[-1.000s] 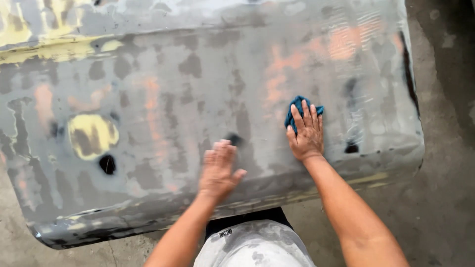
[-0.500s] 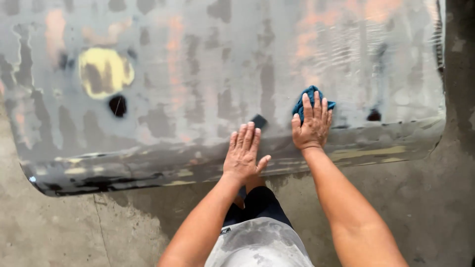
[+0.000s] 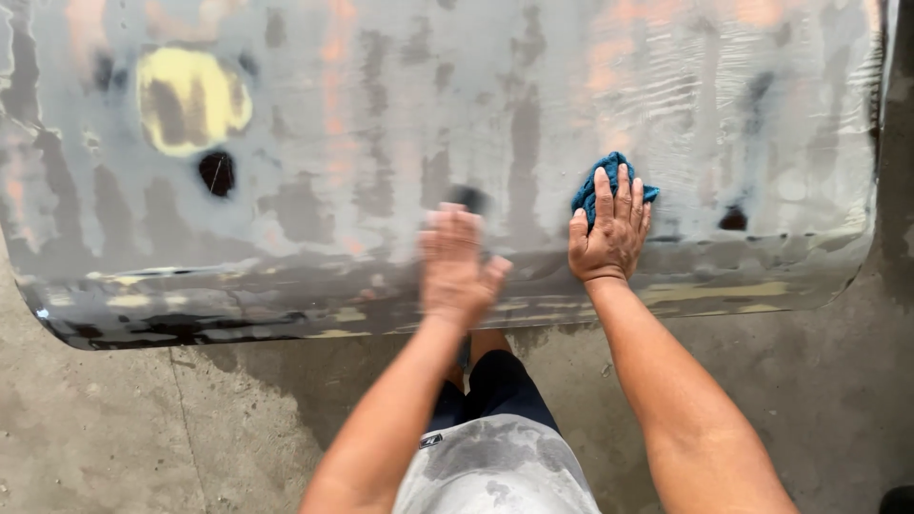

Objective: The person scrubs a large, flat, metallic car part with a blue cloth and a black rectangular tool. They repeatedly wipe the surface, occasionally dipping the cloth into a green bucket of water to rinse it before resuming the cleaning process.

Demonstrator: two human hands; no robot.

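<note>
A large grey sanded car body panel (image 3: 381, 124) fills the upper view, wet and patchy with orange primer spots, a yellow filler patch (image 3: 190, 100) and a black spot (image 3: 217, 173). My right hand (image 3: 609, 233) lies flat on the panel near its lower edge, pressing a blue cloth (image 3: 609, 186) under the fingers. My left hand (image 3: 455, 266) is blurred with motion, fingers apart, palm against the panel's lower part, holding nothing that I can see.
The panel's rounded lower edge (image 3: 286, 324) runs across the middle. Below it is a stained concrete floor (image 3: 143, 428). My dark trousers and grey shirt (image 3: 486, 457) show at the bottom centre.
The view has shifted so the panel's lower edge sits higher. My left hand has slid along the panel's lower part. My right hand stays on the blue cloth.
</note>
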